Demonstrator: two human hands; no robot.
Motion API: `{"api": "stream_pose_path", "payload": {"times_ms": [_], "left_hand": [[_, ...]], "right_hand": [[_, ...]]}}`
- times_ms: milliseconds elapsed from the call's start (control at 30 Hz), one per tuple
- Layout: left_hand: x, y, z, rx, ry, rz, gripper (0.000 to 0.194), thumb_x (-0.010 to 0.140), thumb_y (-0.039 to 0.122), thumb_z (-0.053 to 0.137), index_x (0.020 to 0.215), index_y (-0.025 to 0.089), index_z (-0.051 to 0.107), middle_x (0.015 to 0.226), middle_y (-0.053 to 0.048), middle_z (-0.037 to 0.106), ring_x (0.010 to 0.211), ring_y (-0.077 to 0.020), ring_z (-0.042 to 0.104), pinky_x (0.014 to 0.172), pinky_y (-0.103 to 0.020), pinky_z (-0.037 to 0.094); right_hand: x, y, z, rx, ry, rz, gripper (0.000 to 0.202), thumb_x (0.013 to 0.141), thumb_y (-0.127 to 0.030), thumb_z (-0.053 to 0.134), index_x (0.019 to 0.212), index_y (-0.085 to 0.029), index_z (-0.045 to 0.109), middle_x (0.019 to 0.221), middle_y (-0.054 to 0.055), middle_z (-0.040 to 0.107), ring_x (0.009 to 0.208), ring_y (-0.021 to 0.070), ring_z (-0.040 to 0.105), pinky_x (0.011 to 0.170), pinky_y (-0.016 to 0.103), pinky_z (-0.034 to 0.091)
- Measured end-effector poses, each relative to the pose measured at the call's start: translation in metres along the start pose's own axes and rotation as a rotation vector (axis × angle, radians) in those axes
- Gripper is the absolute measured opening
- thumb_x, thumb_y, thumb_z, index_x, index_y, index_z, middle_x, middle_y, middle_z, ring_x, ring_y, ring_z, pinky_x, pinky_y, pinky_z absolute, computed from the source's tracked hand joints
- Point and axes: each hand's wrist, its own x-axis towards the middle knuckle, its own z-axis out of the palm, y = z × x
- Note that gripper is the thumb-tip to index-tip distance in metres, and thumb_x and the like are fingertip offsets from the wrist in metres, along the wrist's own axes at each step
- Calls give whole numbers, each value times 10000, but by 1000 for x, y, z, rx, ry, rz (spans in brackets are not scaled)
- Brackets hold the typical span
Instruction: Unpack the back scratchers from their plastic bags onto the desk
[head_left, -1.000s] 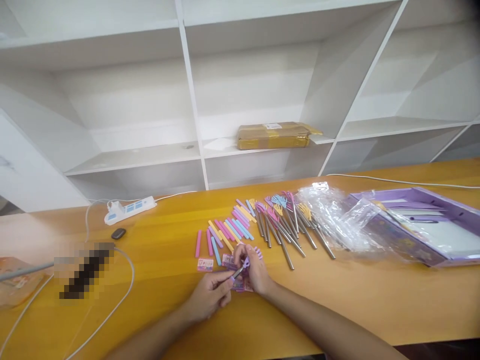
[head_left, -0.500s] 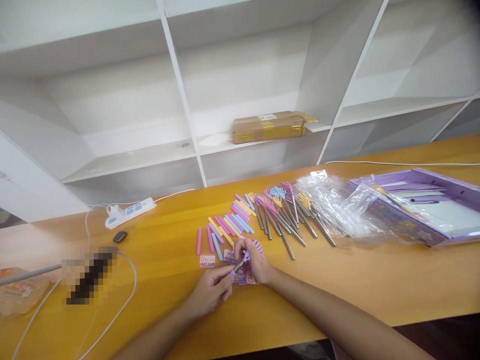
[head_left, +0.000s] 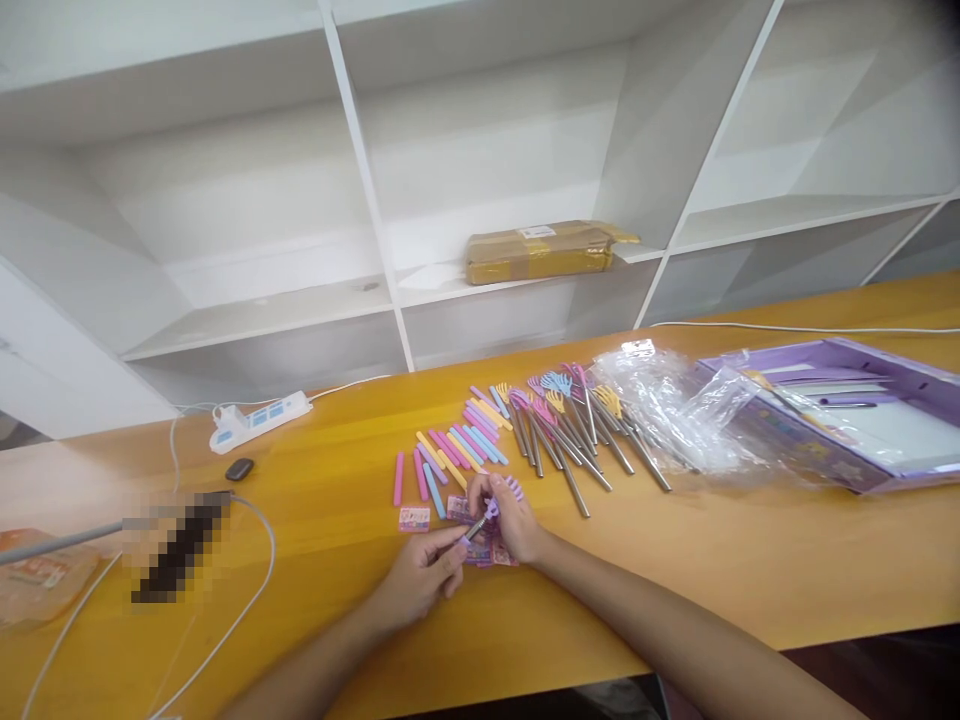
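Between my two hands is a back scratcher [head_left: 477, 527] with a purple claw head and a thin metal rod. My right hand [head_left: 514, 522] is closed around it just below the claw. Lower down, my left hand [head_left: 421, 580] pinches the rod's other end, where a bit of purple shows. Small printed cards [head_left: 414, 518] lie beside and beneath my hands, partly covered by them. Just beyond are several pink, blue, yellow and purple plastic tubes [head_left: 454, 455]. To their right rests a pile of back scratchers [head_left: 559, 430] with coloured claws and bare metal rods.
Crumpled clear plastic bags [head_left: 660, 410] and a purple box [head_left: 832, 410] occupy the right side. At left are a power strip [head_left: 259, 420], a small black object [head_left: 240, 468], cables and an orange package [head_left: 49, 570]. A taped carton [head_left: 540, 252] sits on the white shelf behind.
Both hands keep hold of the purple back scratcher in nearly the same place. Only a slight shift of the view shows.
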Motion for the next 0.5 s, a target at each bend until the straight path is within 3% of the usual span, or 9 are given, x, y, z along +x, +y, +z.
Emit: {"api": "stream_pose_path", "payload": {"times_ms": [167,300,400,500], "left_hand": [[-1,13,-6,11,-3,51,558,1050,589,536,1289,109,690,583,71,446,485,-82,332,492,-208,263],[-2,17,-11,41,-70,98,566,1065,572,515,1357,113,671,592,72,423,507,-87,316,518,-218,253],[-2,17,-10,58,-141,113,577,1061,579,518,1361,114,680,607,64,398,532,-94,305,527,-223,236],[-5,21,-8,63,-209,104,595,1043,611,526,1342,129,705,618,65,330,547,-102,267,530,-230,210]], "right_hand": [[12,-37,-11,-144,-130,22,686,1062,-722,335,790,-178,652,731,55,631,627,146,540,598,274,444],[21,-84,-43,-259,-107,-4,696,1042,-746,348,808,-181,680,726,62,641,666,168,586,627,287,473],[21,-125,-93,-399,31,-2,687,1030,-734,351,739,-202,673,678,76,631,628,183,575,631,317,480],[11,-177,-160,-589,382,8,680,1087,-551,256,644,-192,627,699,151,643,648,209,581,698,379,495]]}}
